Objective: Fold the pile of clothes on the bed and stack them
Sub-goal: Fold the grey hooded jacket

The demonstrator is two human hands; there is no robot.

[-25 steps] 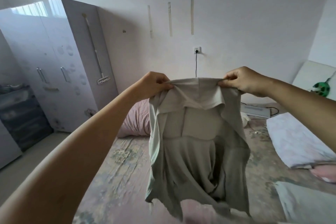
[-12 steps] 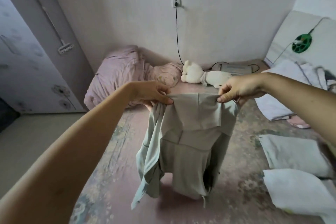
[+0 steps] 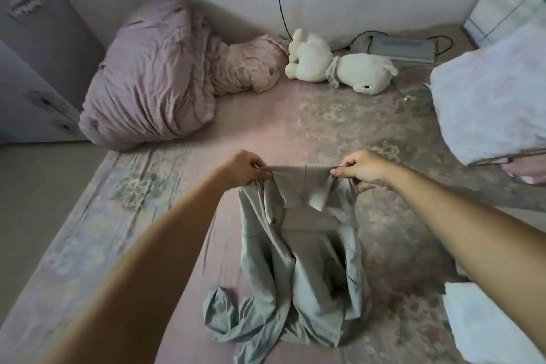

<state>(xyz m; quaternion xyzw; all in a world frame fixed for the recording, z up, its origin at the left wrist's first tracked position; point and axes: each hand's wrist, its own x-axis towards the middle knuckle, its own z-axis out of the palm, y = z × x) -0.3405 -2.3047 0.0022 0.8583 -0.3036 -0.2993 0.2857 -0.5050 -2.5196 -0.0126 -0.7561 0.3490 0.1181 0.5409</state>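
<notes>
To lay the grey garment (image 3: 298,248) flat, its top edge should be kept taut and level while it goes down away from the body, so the bunched lower part spreads instead of creasing. From the garment's left side, the left hand (image 3: 240,168) pinches 1 top corner between thumb and curled fingers. At the garment's right corner, the right hand (image 3: 365,170) pinches the same way. The top edge is stretched between the 2 hands, and the garment's lower part is crumpled on the bed (image 3: 133,201).
</notes>
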